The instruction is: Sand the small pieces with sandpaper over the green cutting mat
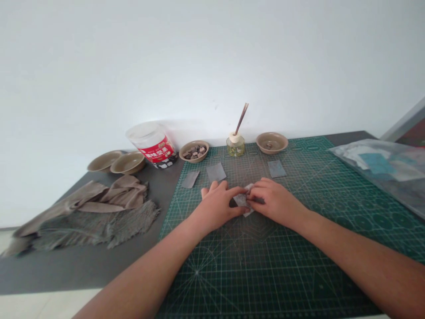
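Note:
A small pale grey square sheet (241, 200), thin like paper or cloth, lies on the green cutting mat (232, 274) between my hands. My left hand (217, 203) holds its edges with thumb and index finger, the other fingers bent over the mat. With fingertips pinched together, my right hand (274, 201) grips the sheet's right side; anything small inside that pinch is hidden. Beyond my hands lie similar grey pieces: one sheet (191, 179) at the left, another sheet (216, 172) beside it, and a third sheet (276, 169) at the right.
Along the wall stand a bowl of small brownish chunks (195, 152), a reed diffuser (235, 144) and a bowl with a few bits (272, 143). Leftward are two more bowls (128, 163), a red-labelled plastic tub (154, 146) and a crumpled grey-brown cloth (96, 208). A clear bag (381, 164) lies right.

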A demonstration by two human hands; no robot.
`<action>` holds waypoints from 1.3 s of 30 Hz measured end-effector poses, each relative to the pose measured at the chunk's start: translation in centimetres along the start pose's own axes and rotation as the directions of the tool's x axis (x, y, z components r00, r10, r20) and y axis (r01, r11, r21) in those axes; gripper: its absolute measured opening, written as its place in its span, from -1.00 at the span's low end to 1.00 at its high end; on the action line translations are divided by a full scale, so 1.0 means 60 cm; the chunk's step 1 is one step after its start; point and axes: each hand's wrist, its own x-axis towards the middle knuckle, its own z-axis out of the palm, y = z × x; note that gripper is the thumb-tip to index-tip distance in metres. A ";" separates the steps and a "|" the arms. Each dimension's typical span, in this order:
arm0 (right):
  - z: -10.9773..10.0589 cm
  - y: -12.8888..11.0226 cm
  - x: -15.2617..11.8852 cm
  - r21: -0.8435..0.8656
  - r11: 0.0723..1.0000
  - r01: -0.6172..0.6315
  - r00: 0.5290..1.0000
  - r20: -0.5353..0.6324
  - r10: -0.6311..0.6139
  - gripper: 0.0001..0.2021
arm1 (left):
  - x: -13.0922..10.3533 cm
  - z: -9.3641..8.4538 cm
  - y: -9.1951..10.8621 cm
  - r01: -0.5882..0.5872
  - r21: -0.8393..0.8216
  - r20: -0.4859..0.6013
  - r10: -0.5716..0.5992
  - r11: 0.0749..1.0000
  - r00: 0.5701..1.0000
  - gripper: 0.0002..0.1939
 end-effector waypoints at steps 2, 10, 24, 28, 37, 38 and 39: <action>-0.006 0.001 -0.002 -0.009 1.000 -0.012 1.000 0.007 0.012 -0.87 | 0.001 0.001 0.000 0.005 -0.005 -0.001 -0.005 1.000 1.000 -0.44; -0.008 0.005 0.001 0.003 1.000 0.017 1.000 0.015 -0.017 -0.87 | 0.001 0.001 0.003 0.018 -0.018 0.011 -0.018 1.000 1.000 -0.45; -0.005 0.006 0.007 -0.027 1.000 0.007 1.000 0.002 -0.007 -0.88 | 0.004 -0.002 0.006 0.034 -0.028 0.030 -0.033 0.999 0.999 -0.45; -0.004 0.003 0.001 0.013 0.998 0.059 0.998 0.021 -0.059 -0.89 | 0.004 0.000 0.004 0.033 -0.036 0.023 -0.033 0.999 0.999 -0.45; -0.001 -0.004 -0.001 -0.024 0.993 0.113 0.993 0.028 -0.112 -0.91 | 0.002 -0.006 0.009 0.069 -0.013 0.030 -0.069 0.998 0.997 -0.43; 0.001 -0.003 0.002 -0.046 0.994 0.102 0.995 0.018 -0.101 -0.91 | 0.002 -0.006 0.009 0.068 -0.006 0.030 -0.067 0.998 0.997 -0.44; 0.001 -0.003 0.004 -0.072 0.994 0.078 0.997 0.003 -0.078 -0.90 | 0.001 -0.006 0.009 0.066 -0.004 0.028 -0.065 0.998 0.997 -0.44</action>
